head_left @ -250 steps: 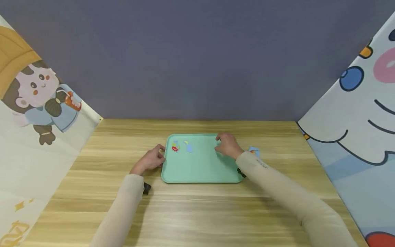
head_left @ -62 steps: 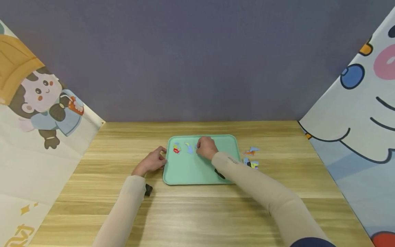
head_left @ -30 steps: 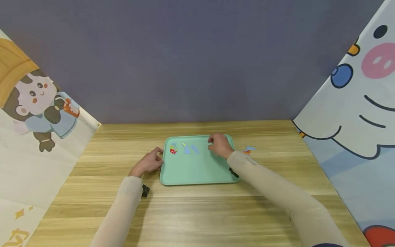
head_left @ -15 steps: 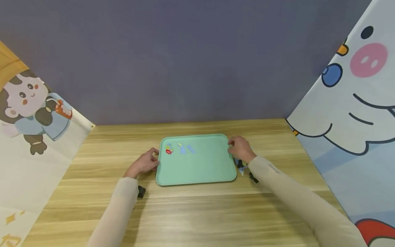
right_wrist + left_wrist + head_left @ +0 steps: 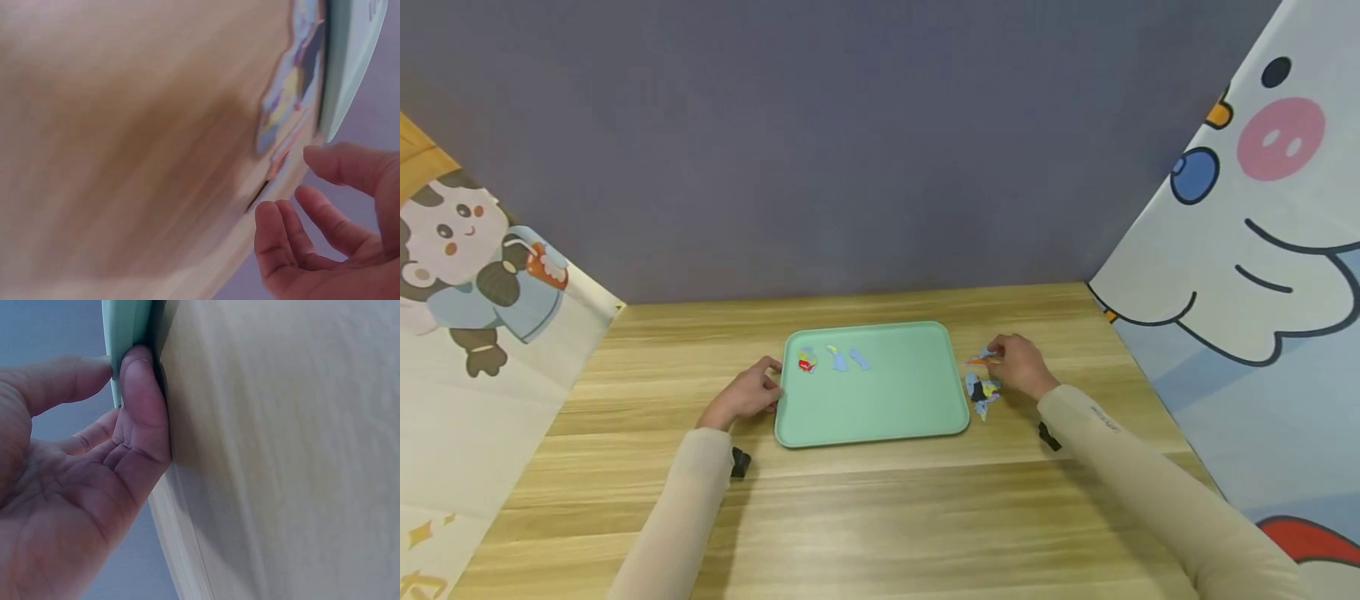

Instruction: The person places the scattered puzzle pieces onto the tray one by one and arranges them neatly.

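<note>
My left hand [image 5: 751, 393] pinches the left rim of a mint-green tray [image 5: 880, 408]; in the left wrist view the thumb rests on the rim and a curled finger lies against its underside. Three flat puzzle pieces lie in the tray's upper left: a red and yellow piece [image 5: 806, 364], a blue piece with a yellow tip [image 5: 838, 360] and a narrow blue piece [image 5: 860, 359]. Right of the tray, my right hand [image 5: 1021, 365] hovers by an orange and blue puzzle piece [image 5: 982, 360]. The right wrist view shows thumb and fingers [image 5: 272, 234] spread apart, nothing between them.
Several blue, black and yellow puzzle pieces [image 5: 981, 392] lie close together on the wooden table [image 5: 880, 517], beside the tray's right edge. A grey-purple panel [image 5: 865, 150] rises behind the table. Walls with cartoon prints stand left and right.
The narrow blue piece now lies in the tray, where two lay at first. My right hand has moved from above the tray rightward to the loose pieces. The left hand keeps the rim.
</note>
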The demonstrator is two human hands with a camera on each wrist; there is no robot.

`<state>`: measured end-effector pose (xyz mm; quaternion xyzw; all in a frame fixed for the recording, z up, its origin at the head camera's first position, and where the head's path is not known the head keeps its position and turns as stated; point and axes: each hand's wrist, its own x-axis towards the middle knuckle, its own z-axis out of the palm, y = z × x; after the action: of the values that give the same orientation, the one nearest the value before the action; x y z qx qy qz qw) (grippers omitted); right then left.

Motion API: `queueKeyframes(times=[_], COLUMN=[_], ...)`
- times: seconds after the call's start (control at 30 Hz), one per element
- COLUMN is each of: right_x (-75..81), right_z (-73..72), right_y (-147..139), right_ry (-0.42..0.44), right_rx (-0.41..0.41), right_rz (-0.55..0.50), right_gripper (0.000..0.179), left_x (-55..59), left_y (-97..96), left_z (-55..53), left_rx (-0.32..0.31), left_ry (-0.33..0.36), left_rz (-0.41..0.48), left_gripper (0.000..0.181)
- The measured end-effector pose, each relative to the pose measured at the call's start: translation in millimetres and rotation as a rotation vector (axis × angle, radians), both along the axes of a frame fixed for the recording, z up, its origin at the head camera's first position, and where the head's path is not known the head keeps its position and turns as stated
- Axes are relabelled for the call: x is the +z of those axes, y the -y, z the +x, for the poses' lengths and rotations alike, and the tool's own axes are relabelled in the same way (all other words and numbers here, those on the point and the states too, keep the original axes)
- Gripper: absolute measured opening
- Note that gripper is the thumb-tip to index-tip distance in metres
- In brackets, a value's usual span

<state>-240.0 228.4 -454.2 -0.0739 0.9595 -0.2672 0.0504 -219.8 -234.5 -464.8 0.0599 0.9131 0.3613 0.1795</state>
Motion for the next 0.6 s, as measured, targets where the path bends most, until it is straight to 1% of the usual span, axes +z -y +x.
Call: queueKeyframes(times=[0.13, 0.27, 0.43, 0.6], right_x=[-5.9, -8.9, -10.5, -14.6], right_z=[-1.7, -3.2, -6.6, -11.8], right_y=[-6, -10, -11, -10], right_ry=[0.006, -0.003, 0.000, -0.018], right_rx=[-0.011, 0.001, 0.025, 0.017], right_rz=[0.023, 0.030, 0.013, -0.003], right_gripper=[0.038, 0.038, 0.034, 0.026], left_x=[1.6, 0.8, -0.2, 0.9], left_y=[0.4, 1.2, 1.3, 0.3], left_z=[0.0, 0.0, 0.0, 0.7], left_rx=[0.007, 0.004, 0.011, 0.009], left_ry=[0.004, 0.005, 0.008, 0.004], left_rz=[-0.002, -0.003, 0.000, 0.004], left_gripper=[0.043, 0.043, 0.042, 0.043])
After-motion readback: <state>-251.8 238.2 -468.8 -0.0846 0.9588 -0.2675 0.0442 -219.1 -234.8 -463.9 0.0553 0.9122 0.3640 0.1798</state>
